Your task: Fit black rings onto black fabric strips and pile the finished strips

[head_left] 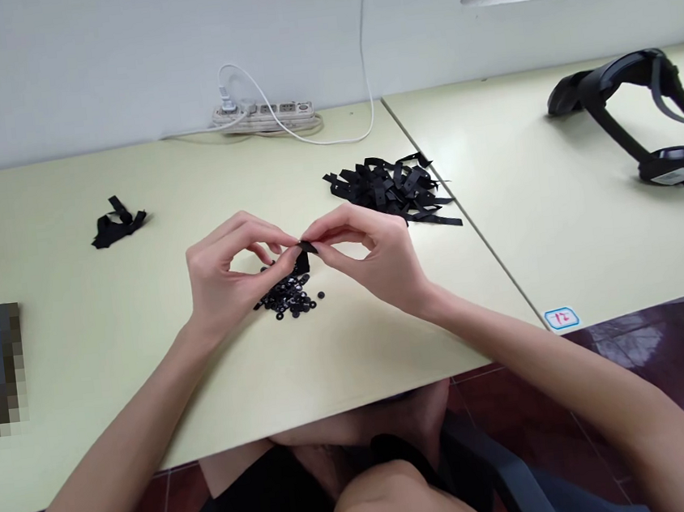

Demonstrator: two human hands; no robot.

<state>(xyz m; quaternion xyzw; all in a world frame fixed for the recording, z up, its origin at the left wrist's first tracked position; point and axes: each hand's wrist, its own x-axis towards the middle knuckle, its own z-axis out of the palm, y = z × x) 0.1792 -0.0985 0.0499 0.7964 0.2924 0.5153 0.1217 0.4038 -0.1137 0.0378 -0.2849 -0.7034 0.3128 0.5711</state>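
Note:
A short black fabric strip [303, 262] is pinched between the fingertips of both hands, just above the table. My left hand [230, 272] grips it from the left with thumb and forefinger. From the other side, my right hand [372, 257] pinches its upper end, thumb against forefinger. Whether a small button is also between the fingers cannot be made out. Under the hands lies a heap of small round black buttons [289, 298], partly hidden by the left hand. One loose button [321, 295] lies to the right of the heap.
Behind my right hand is a large pile of black strips [387, 186]. A smaller bunch [119, 224] lies at the left. A power strip [266, 117] with a white cable [365, 58] sits by the wall. A black headset [638, 111] stands at the right, past the table seam.

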